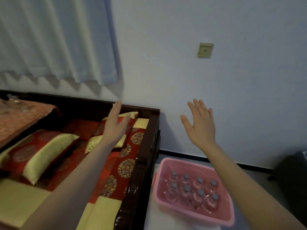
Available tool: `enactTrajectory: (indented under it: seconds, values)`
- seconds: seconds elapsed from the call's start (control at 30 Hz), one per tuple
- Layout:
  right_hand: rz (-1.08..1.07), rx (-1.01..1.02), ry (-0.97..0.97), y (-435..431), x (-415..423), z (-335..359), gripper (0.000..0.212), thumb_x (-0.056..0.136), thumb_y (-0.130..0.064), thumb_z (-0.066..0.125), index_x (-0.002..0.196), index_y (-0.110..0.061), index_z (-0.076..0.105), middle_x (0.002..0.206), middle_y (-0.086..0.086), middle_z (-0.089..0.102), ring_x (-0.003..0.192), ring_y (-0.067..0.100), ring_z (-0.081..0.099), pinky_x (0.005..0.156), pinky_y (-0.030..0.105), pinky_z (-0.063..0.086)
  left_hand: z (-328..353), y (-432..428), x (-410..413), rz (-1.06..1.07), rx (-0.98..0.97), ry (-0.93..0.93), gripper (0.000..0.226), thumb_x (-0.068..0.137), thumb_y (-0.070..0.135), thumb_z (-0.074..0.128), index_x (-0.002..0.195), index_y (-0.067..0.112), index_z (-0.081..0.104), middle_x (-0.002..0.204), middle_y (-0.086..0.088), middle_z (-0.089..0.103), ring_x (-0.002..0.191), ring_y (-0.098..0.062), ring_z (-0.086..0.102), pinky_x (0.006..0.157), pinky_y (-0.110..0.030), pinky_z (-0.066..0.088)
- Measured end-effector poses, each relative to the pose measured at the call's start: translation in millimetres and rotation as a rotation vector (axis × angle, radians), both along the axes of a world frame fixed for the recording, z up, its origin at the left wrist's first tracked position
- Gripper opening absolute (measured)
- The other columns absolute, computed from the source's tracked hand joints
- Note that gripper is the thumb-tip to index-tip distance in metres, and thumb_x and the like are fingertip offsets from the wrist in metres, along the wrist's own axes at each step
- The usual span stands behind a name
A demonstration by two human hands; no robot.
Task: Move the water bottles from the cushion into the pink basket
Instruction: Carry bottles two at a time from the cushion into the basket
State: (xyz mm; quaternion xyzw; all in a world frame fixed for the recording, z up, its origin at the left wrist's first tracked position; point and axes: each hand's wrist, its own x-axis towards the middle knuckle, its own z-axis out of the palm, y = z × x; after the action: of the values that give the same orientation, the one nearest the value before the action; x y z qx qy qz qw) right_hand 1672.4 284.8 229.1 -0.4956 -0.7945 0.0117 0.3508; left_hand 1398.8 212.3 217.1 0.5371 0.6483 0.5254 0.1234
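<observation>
The pink basket (167, 204) stands on the floor at the lower right, beside the dark wooden seat frame. Several clear water bottles (198, 194) with grey caps stand upright inside it in two rows. The red and yellow patterned cushion (129, 155) covers the seat on the left; I see no bottle on it. My left hand (115, 125) is raised above the cushion with straight fingers and holds nothing. My right hand (200, 125) hovers in front of the wall, above the basket, fingers spread and empty.
A dark carved wooden frame (144, 165) runs between cushion and basket. Two red and yellow pillows (48, 153) lie on the seat. A low table with an orange cloth (20, 120) sits at the far left. Pale curtain (54, 39), wall plate (205, 50), dark object (292, 173) at right.
</observation>
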Motion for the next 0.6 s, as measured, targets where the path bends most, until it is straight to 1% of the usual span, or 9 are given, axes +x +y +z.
enactTrajectory:
  seconds: [0.13, 0.23, 0.27, 0.3, 0.33, 0.4, 0.43, 0.5, 0.6]
  values:
    - [0.15, -0.019, -0.001, -42.5, -53.1, 1.3, 0.061, 0.096, -0.054, 0.028, 0.147, -0.021, 0.028, 0.158, 0.002, 0.021, 0.148, 0.015, 0.007, 0.12, 0.041, -0.002, 3.7, -75.5, -42.1, 0.158, -0.009, 0.008, 0.065, 0.094, 0.033, 0.055, 0.149, 0.025, 0.022, 0.158, 0.006, 0.018, 0.14, 0.0, 0.011, 0.115, -0.027, 0.016]
    - [0.252, -0.018, 0.001, -66.7, -99.2, 7.0, 0.06, 0.096, -0.054, 0.031, 0.147, -0.024, 0.027, 0.158, -0.001, 0.021, 0.147, 0.013, 0.006, 0.119, 0.037, -0.004, 16.3, -128.5, -79.2, 0.275, -0.02, 0.022, 0.068, 0.093, 0.032, 0.056, 0.15, 0.027, 0.02, 0.158, 0.009, 0.017, 0.145, -0.008, 0.012, 0.111, -0.031, 0.029]
    - [0.292, -0.013, 0.005, -75.3, -119.0, 10.7, 0.059, 0.096, -0.054, 0.032, 0.147, -0.024, 0.027, 0.158, -0.002, 0.021, 0.147, 0.012, 0.006, 0.118, 0.035, -0.005, 21.6, -148.3, -94.9, 0.324, -0.012, 0.032, 0.069, 0.092, 0.033, 0.057, 0.149, 0.029, 0.02, 0.157, 0.01, 0.018, 0.145, -0.009, 0.014, 0.107, -0.029, 0.03]
    - [0.326, -0.013, 0.01, -82.4, -137.5, 14.1, 0.059, 0.096, -0.053, 0.033, 0.147, -0.025, 0.027, 0.158, -0.002, 0.021, 0.147, 0.012, 0.006, 0.118, 0.035, -0.006, 26.2, -165.7, -109.6, 0.372, -0.006, 0.04, 0.07, 0.091, 0.035, 0.058, 0.149, 0.03, 0.02, 0.157, 0.011, 0.019, 0.144, -0.01, 0.016, 0.108, -0.03, 0.029]
    - [0.349, -0.015, 0.02, -87.6, -153.1, 17.1, 0.058, 0.096, -0.052, 0.035, 0.147, -0.024, 0.028, 0.158, -0.002, 0.022, 0.147, 0.012, 0.007, 0.119, 0.035, -0.004, 30.2, -180.3, -122.0, 0.412, -0.007, 0.044, 0.07, 0.09, 0.037, 0.059, 0.149, 0.031, 0.021, 0.157, 0.01, 0.021, 0.144, -0.012, 0.019, 0.109, -0.033, 0.028]
    - [0.402, -0.012, 0.051, -98.9, -188.0, 23.0, 0.057, 0.096, -0.048, 0.039, 0.146, -0.022, 0.031, 0.156, -0.001, 0.027, 0.147, 0.013, 0.011, 0.121, 0.041, 0.001, 35.6, -212.3, -149.0, 0.483, -0.011, 0.039, 0.068, 0.089, 0.041, 0.06, 0.147, 0.033, 0.026, 0.154, 0.009, 0.028, 0.14, -0.013, 0.026, 0.109, -0.038, 0.03]
    - [0.425, -0.015, 0.066, -104.2, -204.0, 24.4, 0.057, 0.096, -0.047, 0.041, 0.146, -0.022, 0.032, 0.155, 0.0, 0.029, 0.146, 0.014, 0.013, 0.121, 0.044, 0.005, 37.0, -226.6, -161.8, 0.507, -0.005, 0.035, 0.065, 0.088, 0.041, 0.06, 0.145, 0.032, 0.03, 0.152, 0.008, 0.034, 0.138, -0.014, 0.031, 0.108, -0.038, 0.032]
    - [0.478, -0.038, 0.088, -119.5, -243.1, 24.2, 0.057, 0.095, -0.046, 0.044, 0.145, -0.022, 0.033, 0.155, 0.0, 0.03, 0.146, 0.013, 0.014, 0.121, 0.045, 0.008, 35.7, -260.1, -193.8, 0.567, 0.012, 0.036, 0.06, 0.086, 0.039, 0.064, 0.14, 0.029, 0.041, 0.144, 0.007, 0.045, 0.132, -0.013, 0.041, 0.103, -0.032, 0.037]
    - [0.565, -0.055, 0.103, -147.0, -312.5, 16.1, 0.059, 0.094, -0.048, 0.046, 0.145, -0.022, 0.034, 0.155, -0.001, 0.03, 0.146, 0.012, 0.013, 0.121, 0.042, 0.004, 26.1, -312.0, -247.8, 0.661, 0.034, 0.024, 0.056, 0.083, 0.034, 0.069, 0.134, 0.024, 0.049, 0.134, 0.006, 0.055, 0.124, -0.011, 0.049, 0.098, -0.027, 0.037]
